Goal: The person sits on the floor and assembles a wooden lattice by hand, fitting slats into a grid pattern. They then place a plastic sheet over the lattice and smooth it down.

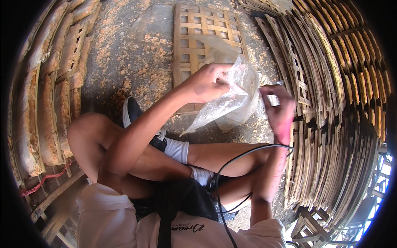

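Observation:
Between my two hands hangs a crumpled clear plastic sheet (225, 105), its lower corner drooping toward my legs. My left hand (211, 84) is closed on the sheet's left side, fingers bunched around it. On the other side, my right hand (280, 105) makes a ring of thumb and forefinger, the tips pinched at the sheet's right edge; this hand is slightly blurred. Beneath the plastic lies a flat woven bamboo rack (182, 45) on the ground, partly covered by the sheet and by my left hand.
Racks bearing orange-brown slabs (31, 120) line the left side. At right stand tight stacks of bamboo racks (318, 161), with more filled racks (351, 53) behind. Orange crumbs (144, 51) litter the floor. A black cable (237, 157) loops over my right forearm; my crossed legs (99, 136) are close below.

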### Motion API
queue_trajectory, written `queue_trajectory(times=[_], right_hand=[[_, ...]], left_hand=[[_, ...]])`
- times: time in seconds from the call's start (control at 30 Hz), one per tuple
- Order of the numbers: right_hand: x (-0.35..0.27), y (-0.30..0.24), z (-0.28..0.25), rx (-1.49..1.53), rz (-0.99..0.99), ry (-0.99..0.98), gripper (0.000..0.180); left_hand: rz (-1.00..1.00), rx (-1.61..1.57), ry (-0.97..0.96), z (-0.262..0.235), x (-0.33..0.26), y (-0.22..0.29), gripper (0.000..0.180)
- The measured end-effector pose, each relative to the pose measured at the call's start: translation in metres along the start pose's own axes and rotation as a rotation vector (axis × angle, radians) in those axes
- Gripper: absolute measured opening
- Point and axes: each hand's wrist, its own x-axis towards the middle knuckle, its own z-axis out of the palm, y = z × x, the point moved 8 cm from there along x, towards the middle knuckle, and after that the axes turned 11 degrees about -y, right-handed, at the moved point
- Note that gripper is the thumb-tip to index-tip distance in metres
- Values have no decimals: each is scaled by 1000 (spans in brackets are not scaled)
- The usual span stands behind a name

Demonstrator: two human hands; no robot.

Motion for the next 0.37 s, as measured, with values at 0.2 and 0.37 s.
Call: queue_trajectory(times=[0.2, 0.37], right_hand=[[-16, 68, -54, -253, 327, 156, 23], [-7, 58, -14, -65, 282, 66, 35]], left_hand=[[-161, -137, 41, -13, 2, -32, 63], [-386, -499, 146, -12, -4, -65, 80]])
